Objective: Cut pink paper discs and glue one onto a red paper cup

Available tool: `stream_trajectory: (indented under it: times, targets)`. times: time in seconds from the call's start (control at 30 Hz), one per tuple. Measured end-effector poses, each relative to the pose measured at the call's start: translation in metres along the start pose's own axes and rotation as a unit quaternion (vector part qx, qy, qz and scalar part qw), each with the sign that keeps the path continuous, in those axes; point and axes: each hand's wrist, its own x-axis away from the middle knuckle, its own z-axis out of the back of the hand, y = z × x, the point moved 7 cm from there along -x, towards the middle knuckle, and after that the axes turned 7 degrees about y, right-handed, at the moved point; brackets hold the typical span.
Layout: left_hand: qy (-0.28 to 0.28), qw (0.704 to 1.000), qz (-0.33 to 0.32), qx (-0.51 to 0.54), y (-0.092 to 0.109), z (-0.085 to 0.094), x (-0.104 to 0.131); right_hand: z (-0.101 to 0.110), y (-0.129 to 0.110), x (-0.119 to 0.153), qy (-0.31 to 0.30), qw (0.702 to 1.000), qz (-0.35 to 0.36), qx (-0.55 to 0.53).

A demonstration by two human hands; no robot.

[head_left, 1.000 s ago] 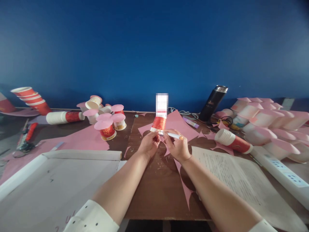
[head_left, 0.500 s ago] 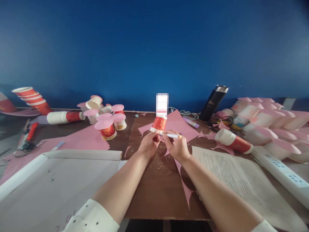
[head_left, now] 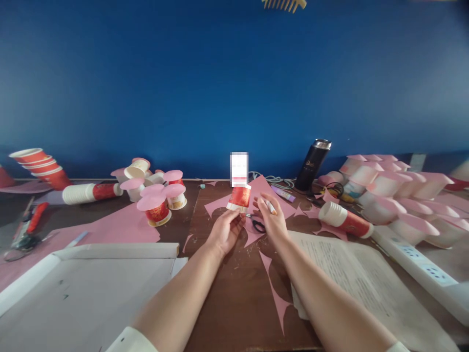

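My left hand (head_left: 224, 231) pinches a red paper cup (head_left: 240, 198) with a gold pattern by its pale lower edge, tilting it slightly above the table. To the right of the cup, my right hand (head_left: 271, 221) is closed around a white pen (head_left: 270, 207) with an orange end, apart from the cup. Between the hands, small scissors (head_left: 258, 225) with black handles lie on the table. A pink paper sheet (head_left: 262, 186) with cut edges lies behind them. Part of the cup's lower edge is hidden by my left fingers.
Cups topped with pink discs (head_left: 157, 215) stand at left; many more white cups (head_left: 399, 220) are stacked at right. Stacked red cups (head_left: 348, 220) lie near a power strip (head_left: 417, 259). A black flask (head_left: 313, 165), printed paper (head_left: 340, 278) and a white box lid (head_left: 110, 293) lie around.
My right hand has drawn away from the cup to the right with the pen, which now points more upward. The scissors have come into sight. The whole view has shifted slightly.
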Motion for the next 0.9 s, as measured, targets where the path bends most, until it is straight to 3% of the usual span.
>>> stream_trajectory:
  times: [0.13,0.3,0.4,0.5,0.67,0.8,0.9]
  targets:
    - [-0.059,0.998,0.019,-0.021,-0.009,-0.009,0.008,-0.012,0.012,0.002,-0.072,0.997,-0.036,-0.02]
    - [-0.103,0.994,0.036,-0.016,-0.011,-0.019,0.016,-0.019,0.01,0.003,-0.073,0.993,-0.051,-0.072]
    - [-0.067,0.996,0.056,0.022,-0.009,-0.016,0.016,-0.018,0.011,0.001,-0.061,0.991,-0.076,-0.089]
    - [-0.013,0.995,0.077,0.069,-0.008,-0.01,0.012,-0.016,0.01,0.0,-0.056,0.995,-0.05,-0.068]
    - [-0.015,0.992,0.086,0.091,-0.007,-0.01,0.01,-0.013,0.005,0.003,-0.055,0.997,0.05,-0.006]
    - [0.001,0.993,0.074,0.097,-0.005,-0.007,0.008,-0.011,0.006,0.002,-0.042,0.998,0.051,0.004]
    - [0.025,0.994,0.047,0.1,0.001,-0.003,0.005,-0.003,-0.003,0.0,0.008,0.997,0.08,-0.016]
